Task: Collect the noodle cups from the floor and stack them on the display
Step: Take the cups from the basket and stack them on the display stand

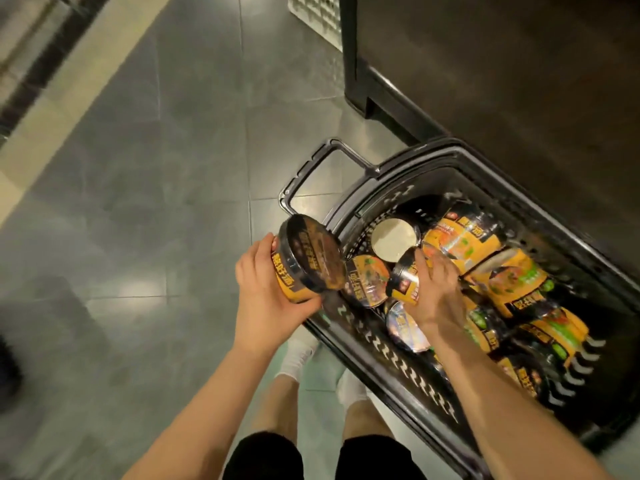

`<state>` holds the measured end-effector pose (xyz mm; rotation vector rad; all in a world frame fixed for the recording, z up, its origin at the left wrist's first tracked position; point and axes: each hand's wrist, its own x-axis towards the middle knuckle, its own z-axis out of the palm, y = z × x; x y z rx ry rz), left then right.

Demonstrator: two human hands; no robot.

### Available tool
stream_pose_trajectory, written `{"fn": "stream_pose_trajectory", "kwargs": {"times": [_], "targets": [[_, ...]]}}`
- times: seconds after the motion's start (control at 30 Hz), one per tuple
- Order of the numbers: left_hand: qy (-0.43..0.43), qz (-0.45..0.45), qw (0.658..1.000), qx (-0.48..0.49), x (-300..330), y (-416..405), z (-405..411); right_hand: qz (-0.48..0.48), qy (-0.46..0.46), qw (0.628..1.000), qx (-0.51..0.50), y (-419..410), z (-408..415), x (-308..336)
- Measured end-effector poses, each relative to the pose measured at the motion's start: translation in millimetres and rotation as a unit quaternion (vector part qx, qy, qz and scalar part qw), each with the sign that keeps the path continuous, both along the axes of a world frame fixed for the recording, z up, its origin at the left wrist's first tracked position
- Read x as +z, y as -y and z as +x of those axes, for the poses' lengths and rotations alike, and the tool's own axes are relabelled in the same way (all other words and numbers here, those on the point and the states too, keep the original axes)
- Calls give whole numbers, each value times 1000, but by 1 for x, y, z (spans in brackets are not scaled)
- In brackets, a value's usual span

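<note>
Left hand (268, 292) grips a noodle cup (306, 259) from below and the side, held tilted over the grey tiled floor (138, 168) just left of the basket rim; dark lid faces up and right, print on it blurred. Orange-and-black side wall partly covered by fingers.

Right hand (434, 289) reaches into the black plastic basket (398, 368), fingers curled over a second cup (405, 277) lying on its side; palm side hidden, so extent of the grasp only partly visible.

More noodle cups piled in the basket (478, 237), lying at mixed angles, some lid-up, one showing a pale round base (393, 239). Exact count not determinable: several hidden under the right forearm and each other, labels smeared by motion blur.

Basket handle (332, 168) folded out toward far left, resting over the floor. Near right corner of basket cut off by frame edge.

Dark display unit (502, 81) at far right, top cut off, surface detail too dark to read. White perforated panel (317, 15) at far edge, partly cropped.

Black shorts (263, 455), bare legs and white socks (298, 355) visible near bottom centre. Blurred dark object at near left edge, unidentifiable.
</note>
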<state>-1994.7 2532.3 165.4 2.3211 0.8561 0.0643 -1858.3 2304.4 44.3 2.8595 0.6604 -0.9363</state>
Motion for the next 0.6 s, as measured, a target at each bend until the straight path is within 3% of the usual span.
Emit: {"fn": "stream_pose_trajectory", "kwargs": {"times": [0.1, 0.23, 0.6], "targets": [[-5, -19, 1000, 16, 0, -4, -1, 4, -19, 1000, -16, 0, -2, 6], [-30, -52, 998, 1, 12, -4, 1, 97, -47, 990, -94, 3, -4, 43], [-40, -64, 970, -233, 152, -18, 50, 184, 18, 959, -215, 31, -22, 260]]}}
